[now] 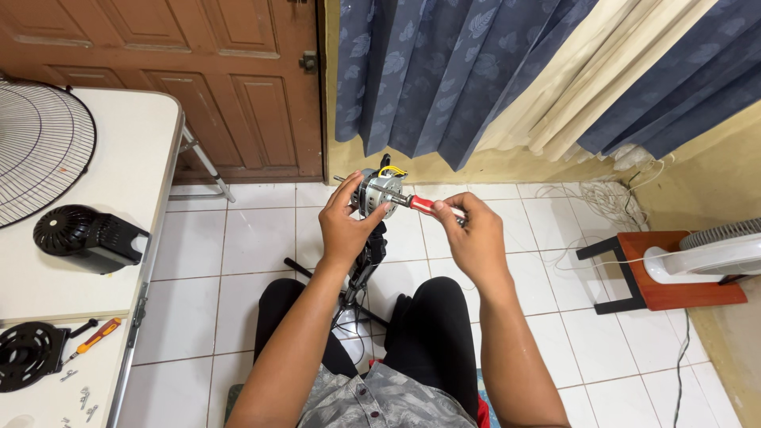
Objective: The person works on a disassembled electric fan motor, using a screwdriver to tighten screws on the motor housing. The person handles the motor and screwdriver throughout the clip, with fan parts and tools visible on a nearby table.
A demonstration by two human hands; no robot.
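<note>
My left hand (346,223) grips a bare fan motor (379,191), silver with yellow wiring on top, mounted on a black stand (366,265) between my knees. My right hand (473,230) holds a screwdriver (432,207) with a red and white handle, its shaft pointing left into the motor's side. A thin shaft sticks out of the motor toward the left.
A white folding table (135,158) at left carries a wire fan grille (40,147), a black motor cover (87,236), a round black part (28,354), an orange screwdriver (97,336) and loose screws. At right a white fan (705,254) lies on a red stool (674,285), with cables on the tiled floor.
</note>
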